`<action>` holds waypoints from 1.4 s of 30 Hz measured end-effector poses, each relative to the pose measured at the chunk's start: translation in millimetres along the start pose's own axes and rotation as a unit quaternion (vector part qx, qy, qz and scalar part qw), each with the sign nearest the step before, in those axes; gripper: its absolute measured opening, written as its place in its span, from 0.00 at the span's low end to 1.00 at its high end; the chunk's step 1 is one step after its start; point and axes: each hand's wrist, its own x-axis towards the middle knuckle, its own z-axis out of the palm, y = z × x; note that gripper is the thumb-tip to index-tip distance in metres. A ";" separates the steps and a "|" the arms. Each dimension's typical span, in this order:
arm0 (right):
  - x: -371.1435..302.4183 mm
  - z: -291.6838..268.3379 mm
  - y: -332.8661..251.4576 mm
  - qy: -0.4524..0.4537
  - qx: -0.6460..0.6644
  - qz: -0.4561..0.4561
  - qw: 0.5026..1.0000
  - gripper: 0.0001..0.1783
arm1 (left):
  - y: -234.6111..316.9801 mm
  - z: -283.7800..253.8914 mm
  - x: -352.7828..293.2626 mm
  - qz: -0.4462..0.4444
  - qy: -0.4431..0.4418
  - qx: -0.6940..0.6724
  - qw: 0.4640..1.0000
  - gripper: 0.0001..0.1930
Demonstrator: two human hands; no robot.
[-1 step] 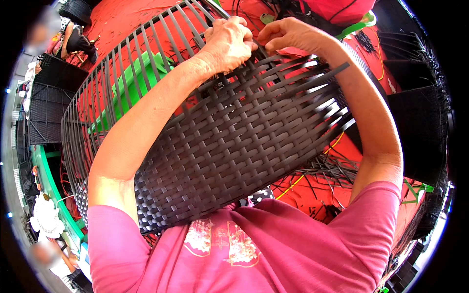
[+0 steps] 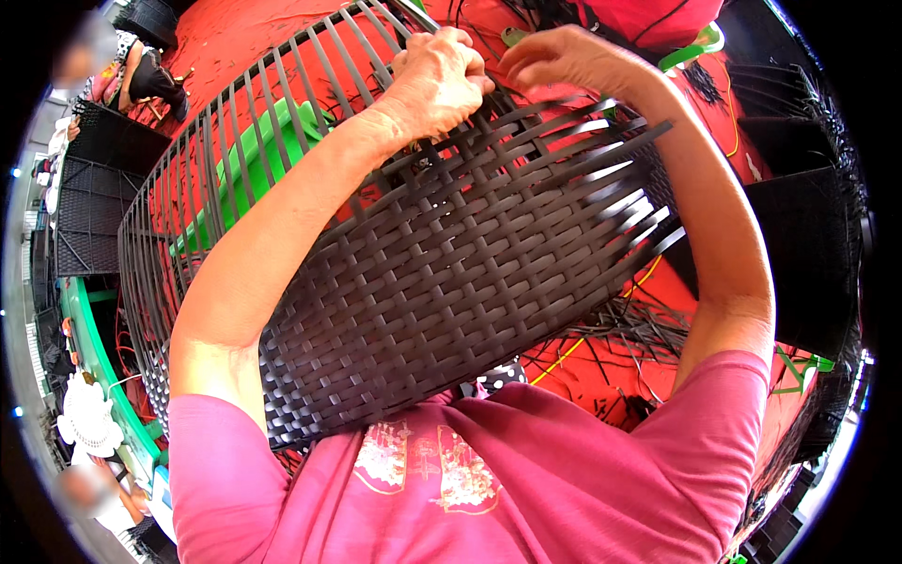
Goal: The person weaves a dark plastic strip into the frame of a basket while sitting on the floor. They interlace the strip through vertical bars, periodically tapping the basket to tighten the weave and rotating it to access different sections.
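Note:
A dark brown woven wicker panel (image 2: 423,282) of flat plastic strips leans across my lap, wider than my shoulders. My left hand (image 2: 440,83) is closed at the top edge of the weave, fingers wrapped around strips there; the exact strip is hidden under them. Just to its right, above the weave, my right hand (image 2: 568,61) has bent fingers, somewhat apart and slightly blurred. I see nothing between them. Loose strip ends (image 2: 628,144) stick out under my right forearm. To the left, bare unwoven ribs continue the panel as a curved frame.
Behind the ribs stands a green plastic piece (image 2: 258,160). Cut strips (image 2: 648,329) and a yellow cord (image 2: 561,362) lie on the red floor. Dark woven furniture (image 2: 799,244) stands at the right. A white fan (image 2: 89,418) and other people are at the left.
My right hand has lifted slightly, and its fingers have blurred. My left hand has barely shifted, staying at the top edge of the panel.

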 end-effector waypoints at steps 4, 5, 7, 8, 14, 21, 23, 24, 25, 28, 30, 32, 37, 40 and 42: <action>-24.2 -55.9 -54.9 0.130 -0.131 -0.141 0.973 0.13 | 8.4 -33.6 -8.9 0.030 0.060 -0.096 0.993 0.09; -28.9 -45.5 -73.0 0.109 -0.102 -0.096 0.984 0.13 | 16.1 -48.7 -13.4 0.044 0.038 -0.088 0.994 0.07; -33.8 -13.6 -112.5 0.067 -0.046 -0.003 0.997 0.14 | 29.8 -73.1 -20.4 0.066 0.025 -0.111 0.991 0.05; -26.9 -4.9 -102.5 0.022 -0.045 -0.058 0.997 0.14 | 32.9 -78.9 -22.2 0.076 0.032 -0.142 0.986 0.05; -28.1 31.4 -92.4 0.049 0.209 0.020 0.976 0.14 | 25.6 -85.3 -39.2 0.014 0.033 -0.282 0.959 0.07; -28.2 34.8 -85.5 0.097 -0.022 0.038 0.994 0.08 | -19.3 -31.5 -58.9 0.040 0.030 0.162 0.985 0.12; -19.3 36.7 -77.5 0.056 -0.134 0.031 0.989 0.10 | -8.6 -26.2 -59.3 -0.007 -0.036 0.214 0.976 0.13; -14.8 39.5 -74.5 0.034 -0.187 0.026 0.982 0.11 | -6.7 -25.0 -58.1 -0.011 -0.065 0.220 0.973 0.13; -13.6 45.2 -77.4 0.044 -0.173 0.040 0.983 0.08 | -5.4 -24.2 -56.2 -0.014 -0.094 0.225 0.970 0.14; -1.8 59.1 -65.7 0.030 -0.118 0.019 0.992 0.09 | -13.0 -20.2 -52.3 -0.007 -0.114 0.158 0.981 0.13; 4.0 61.5 -57.8 0.057 -0.109 0.000 0.992 0.09 | -15.5 -19.4 -50.7 -0.024 -0.122 0.113 0.986 0.11; 3.7 59.6 -53.7 0.093 -0.099 -0.032 0.990 0.09 | -21.9 -21.0 -48.2 0.001 -0.035 0.046 0.998 0.06; 0.1 74.7 -70.9 0.129 -0.010 -0.020 0.991 0.13 | -10.5 -32.5 -54.3 -0.002 0.049 -0.002 0.999 0.06; 1.9 79.9 -77.3 0.082 0.145 -0.022 0.986 0.14 | -7.4 -56.6 -60.5 -0.004 0.024 -0.108 0.994 0.08; -0.7 80.0 -81.7 0.055 0.128 -0.012 0.990 0.12 | -6.1 -63.9 -67.3 -0.001 0.002 -0.142 0.990 0.09</action>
